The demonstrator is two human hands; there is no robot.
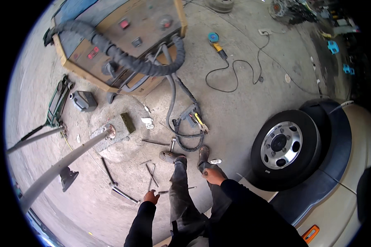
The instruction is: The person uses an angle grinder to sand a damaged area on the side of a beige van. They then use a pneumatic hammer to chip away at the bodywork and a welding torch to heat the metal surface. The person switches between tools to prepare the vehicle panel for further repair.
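Note:
My left hand (151, 196) hangs beside my left leg with its fingers apart, holding nothing that I can see. Just past its fingertips, several metal bars and wrenches lie on the concrete, among them a crossed pair (151, 175). My right hand (214, 176) is closed in front of my right leg; whether something small is inside the fist is hidden. Beyond my shoes a hammer (173, 143) rests on the floor. A pair of yellow-handled pliers (199, 120) lies by a coiled dark cable (189, 136).
A vehicle's wheel (281, 145) stands close on my right. Ahead is a wood-edged machine (123, 37) with a thick wrapped hose (123, 59). A corded angle grinder (217, 46) lies beyond. On the left are a slanting metal post (70, 158), a grey jug (83, 101) and a green floor jack (55, 103).

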